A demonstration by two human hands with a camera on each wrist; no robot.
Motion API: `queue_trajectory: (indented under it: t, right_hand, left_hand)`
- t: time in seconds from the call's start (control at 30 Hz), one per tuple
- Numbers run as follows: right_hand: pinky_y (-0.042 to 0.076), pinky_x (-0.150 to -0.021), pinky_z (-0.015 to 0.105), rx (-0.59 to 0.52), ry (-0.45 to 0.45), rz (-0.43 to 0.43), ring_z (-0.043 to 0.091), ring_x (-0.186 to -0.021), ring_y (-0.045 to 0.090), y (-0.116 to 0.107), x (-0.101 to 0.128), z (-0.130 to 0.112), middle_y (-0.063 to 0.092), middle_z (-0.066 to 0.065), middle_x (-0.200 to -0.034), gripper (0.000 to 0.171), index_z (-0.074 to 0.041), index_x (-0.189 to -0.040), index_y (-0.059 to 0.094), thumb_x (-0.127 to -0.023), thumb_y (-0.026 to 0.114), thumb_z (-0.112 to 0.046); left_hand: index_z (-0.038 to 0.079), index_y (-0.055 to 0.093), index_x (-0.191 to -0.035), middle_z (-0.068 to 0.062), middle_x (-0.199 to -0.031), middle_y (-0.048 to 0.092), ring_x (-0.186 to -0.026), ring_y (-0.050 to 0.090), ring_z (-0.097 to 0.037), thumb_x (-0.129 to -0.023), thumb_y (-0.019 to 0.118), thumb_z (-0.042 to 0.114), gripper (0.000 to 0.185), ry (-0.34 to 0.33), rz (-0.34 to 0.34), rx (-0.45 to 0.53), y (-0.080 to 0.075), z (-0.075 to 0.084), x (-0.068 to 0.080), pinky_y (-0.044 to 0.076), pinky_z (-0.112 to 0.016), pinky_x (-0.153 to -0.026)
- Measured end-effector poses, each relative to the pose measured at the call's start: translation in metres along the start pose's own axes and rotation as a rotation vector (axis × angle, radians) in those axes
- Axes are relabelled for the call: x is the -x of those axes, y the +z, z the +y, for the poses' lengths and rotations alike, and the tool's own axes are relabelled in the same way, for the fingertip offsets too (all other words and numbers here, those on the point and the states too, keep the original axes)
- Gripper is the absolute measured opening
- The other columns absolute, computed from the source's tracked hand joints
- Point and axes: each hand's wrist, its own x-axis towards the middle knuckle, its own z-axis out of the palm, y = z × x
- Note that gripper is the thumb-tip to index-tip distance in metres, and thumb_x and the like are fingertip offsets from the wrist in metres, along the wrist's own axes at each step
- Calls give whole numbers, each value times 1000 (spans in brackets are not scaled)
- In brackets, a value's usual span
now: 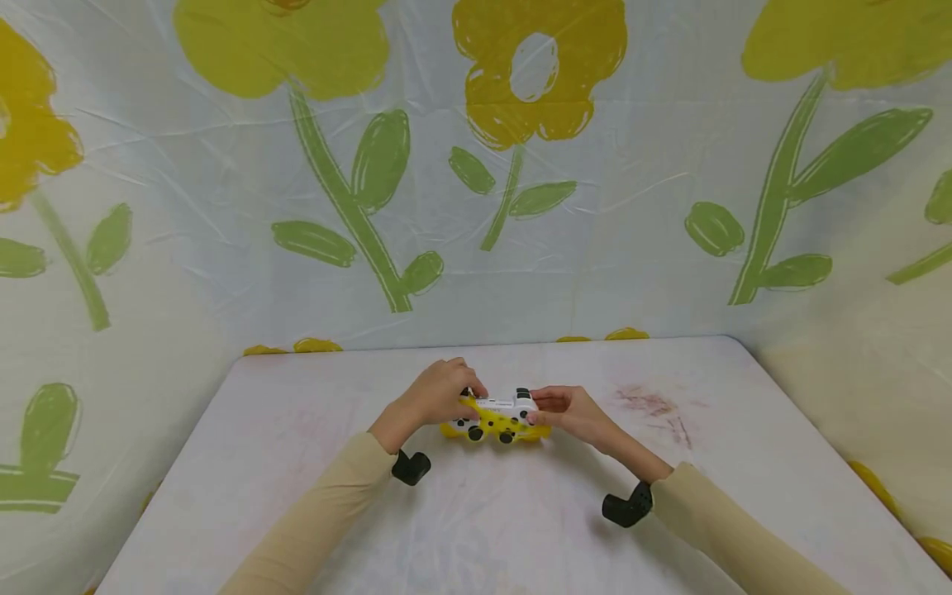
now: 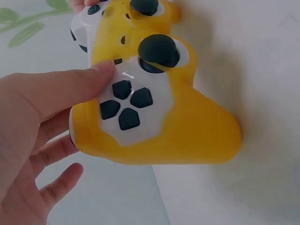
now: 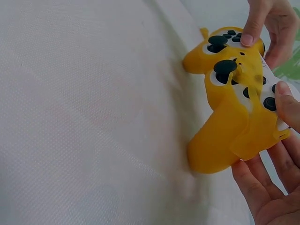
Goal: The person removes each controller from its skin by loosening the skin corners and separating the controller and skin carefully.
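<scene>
A white game controller (image 1: 500, 405) stands on the table with its handles down, partly wrapped in a yellow rubbery cover (image 1: 492, 425). My left hand (image 1: 435, 393) grips one end; in the left wrist view its thumb presses above the black direction buttons (image 2: 126, 105), where the cover (image 2: 206, 126) fits round the handle. At the other end, my right hand (image 1: 578, 416) holds the controller between thumb and fingers. The right wrist view shows the cover (image 3: 218, 136) loose and folded there, leaving white shell and round buttons bare beside the right thumb. Both black thumbsticks poke through the cover.
The controller is on a pale table (image 1: 476, 512) with reddish smudges (image 1: 654, 405) to the right. A white cloth (image 1: 632, 207) printed with yellow flowers hangs behind and at the sides. Dark wrist devices (image 1: 628, 506) sit on both forearms.
</scene>
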Motion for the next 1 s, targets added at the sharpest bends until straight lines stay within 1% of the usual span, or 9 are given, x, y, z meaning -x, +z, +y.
queue_trajectory:
  t: [0.13, 0.27, 0.4, 0.57, 0.7, 0.83, 0.93, 1.0]
  right_hand:
    - [55, -88, 34, 0, 1, 6, 23, -103, 65, 0, 1, 0, 66, 20, -119, 52, 2, -124, 60, -84, 75, -26]
    - [55, -88, 34, 10, -12, 2, 24, -103, 65, 0, 4, -3, 66, 21, -119, 51, 4, -125, 59, -85, 74, -24]
    - [55, -89, 34, 6, -20, -8, 24, -103, 65, 0, 6, -6, 65, 22, -119, 52, 5, -125, 58, -85, 74, -24]
    - [55, -88, 32, 2, -11, -5, 23, -103, 66, 1, 7, -6, 66, 21, -119, 51, 4, -125, 59, -85, 73, -24]
    - [55, -88, 32, -5, -11, -8, 23, -103, 65, 2, 6, -4, 66, 21, -119, 51, 4, -125, 59, -85, 74, -24]
    - [55, -89, 33, -6, -22, -15, 24, -104, 65, 2, 7, -4, 65, 21, -120, 51, 4, -126, 58, -86, 73, -24]
    - [55, -89, 33, -10, -22, -20, 25, -106, 64, 3, 9, -6, 64, 22, -121, 50, 4, -126, 57, -87, 72, -23]
    - [54, -89, 34, -12, -16, -20, 25, -107, 64, 4, 10, -7, 63, 22, -123, 51, 4, -127, 56, -87, 72, -23]
  left_hand:
    - [16, 76, -104, 1, -97, 68, -87, 55, -13, -79, 79, 30, 29, -29, 5, -33, 2, 1, 2, 48, -27, -77]
    - [17, 78, -100, 3, -95, 69, -87, 56, -11, -79, 79, 29, 24, -31, 21, -38, 3, 2, 3, 49, -26, -77]
    - [16, 79, -93, 5, -89, 73, -81, 58, -10, -78, 80, 28, 19, 20, 61, -53, 2, 2, 4, 49, -25, -75]
    - [16, 80, -89, 6, -84, 75, -76, 60, -9, -78, 79, 29, 17, 91, 97, -116, 4, 1, 5, 49, -24, -72]
    - [17, 80, -87, 7, -83, 75, -75, 62, -8, -79, 79, 30, 15, 121, 117, -154, 5, 1, 6, 49, -24, -72]
    - [16, 80, -85, 6, -81, 75, -73, 63, -9, -80, 78, 28, 13, 167, 137, -175, 5, 2, 7, 51, -24, -71]
    - [16, 79, -83, 5, -81, 75, -73, 63, -9, -81, 78, 26, 10, 187, 147, -171, 5, 2, 8, 51, -23, -69]
    - [16, 79, -82, 6, -82, 74, -73, 63, -9, -81, 77, 25, 9, 184, 149, -158, 6, 2, 9, 50, -22, -68]
